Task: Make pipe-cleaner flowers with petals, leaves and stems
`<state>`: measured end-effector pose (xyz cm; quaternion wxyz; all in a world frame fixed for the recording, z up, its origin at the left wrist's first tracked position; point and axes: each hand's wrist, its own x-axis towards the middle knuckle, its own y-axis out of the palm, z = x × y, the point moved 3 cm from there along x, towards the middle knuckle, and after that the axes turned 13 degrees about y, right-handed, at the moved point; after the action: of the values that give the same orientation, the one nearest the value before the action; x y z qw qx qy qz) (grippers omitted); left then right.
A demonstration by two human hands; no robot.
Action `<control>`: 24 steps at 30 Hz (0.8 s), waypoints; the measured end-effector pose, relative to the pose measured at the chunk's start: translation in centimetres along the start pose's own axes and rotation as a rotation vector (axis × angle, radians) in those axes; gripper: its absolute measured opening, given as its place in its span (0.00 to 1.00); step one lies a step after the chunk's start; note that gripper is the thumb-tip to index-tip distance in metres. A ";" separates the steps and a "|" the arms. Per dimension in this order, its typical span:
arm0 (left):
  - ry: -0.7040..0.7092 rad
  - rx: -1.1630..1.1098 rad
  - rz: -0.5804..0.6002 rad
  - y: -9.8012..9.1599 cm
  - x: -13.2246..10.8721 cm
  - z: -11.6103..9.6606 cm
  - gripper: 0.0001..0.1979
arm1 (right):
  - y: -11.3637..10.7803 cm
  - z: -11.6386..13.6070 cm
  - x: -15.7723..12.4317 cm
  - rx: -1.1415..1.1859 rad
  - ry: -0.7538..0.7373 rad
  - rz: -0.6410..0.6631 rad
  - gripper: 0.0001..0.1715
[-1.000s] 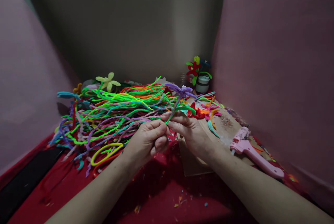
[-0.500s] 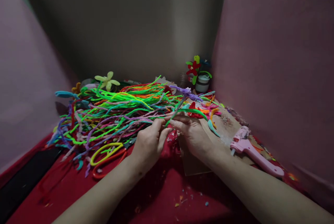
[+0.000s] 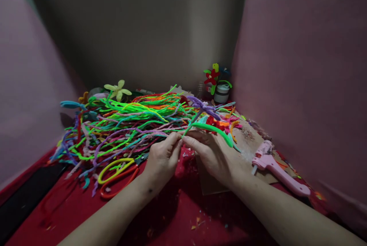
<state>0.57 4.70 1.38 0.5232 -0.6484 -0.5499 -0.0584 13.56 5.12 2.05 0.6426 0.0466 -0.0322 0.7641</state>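
Note:
A purple pipe-cleaner flower [image 3: 204, 107] leans up and away from my fingers on a green stem, with a long green leaf [image 3: 216, 129] curving off to the right. The stem's lower end is pinched by my left hand [image 3: 164, 152], fingers closed. Right beside it, my right hand [image 3: 210, 152] is closed on the same stem, thumb against it and the other fingers partly hidden behind. Behind both hands spreads a big heap of coloured pipe cleaners [image 3: 134, 114].
Yellow-and-red scissors [image 3: 117, 169] lie left of my left hand. A pink glue gun [image 3: 276, 165] rests on cardboard [image 3: 249, 135] at the right. A cup [image 3: 222, 93] and finished-looking flowers [image 3: 212, 75] stand at the back; a pale yellow flower [image 3: 118, 90] is farther left.
The purple flower has turned and tilted, its petals facing more toward me. The green leaf has swung lower and broader to view. Both hands stay close together on the stem.

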 end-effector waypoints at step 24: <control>-0.004 0.088 0.059 0.5 -0.1 0.2 0.10 | -0.2 -2.5 1.1 0.269 0.089 0.059 0.06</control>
<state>0.78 4.83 0.91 0.5517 -0.6407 -0.5337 -0.0172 13.51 6.49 -0.28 0.6085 0.0973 0.0977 0.7815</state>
